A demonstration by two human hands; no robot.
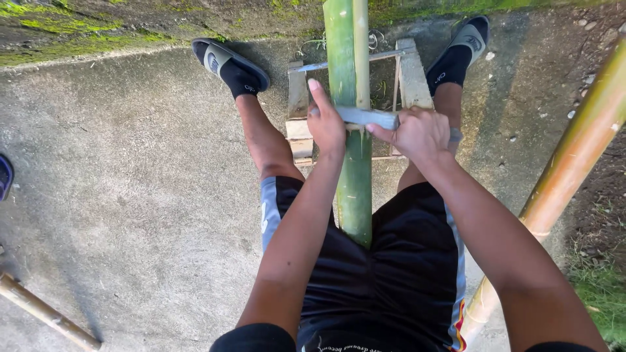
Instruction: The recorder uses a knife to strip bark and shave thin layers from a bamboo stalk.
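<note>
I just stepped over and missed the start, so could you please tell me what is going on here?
A seated person holds a green bamboo pole between the legs, resting over a small wooden frame on the concrete ground. A flat metal blade lies across the pole; the right hand grips its handle end, and the left hand presses on the other end. Another bamboo pole leans at the right.

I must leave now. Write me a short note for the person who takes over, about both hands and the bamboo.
Left hand: open, fingers pressed on the back of the metal blade at the green bamboo pole.
Right hand: closed on the blade's handle end.
The pole runs between the legs and rests over a small wooden stand.
Done: the blade sits across the pole; a split line shows above it.
Left: the pole below the blade looks whole.
A second bamboo pole lies on the right.
</note>
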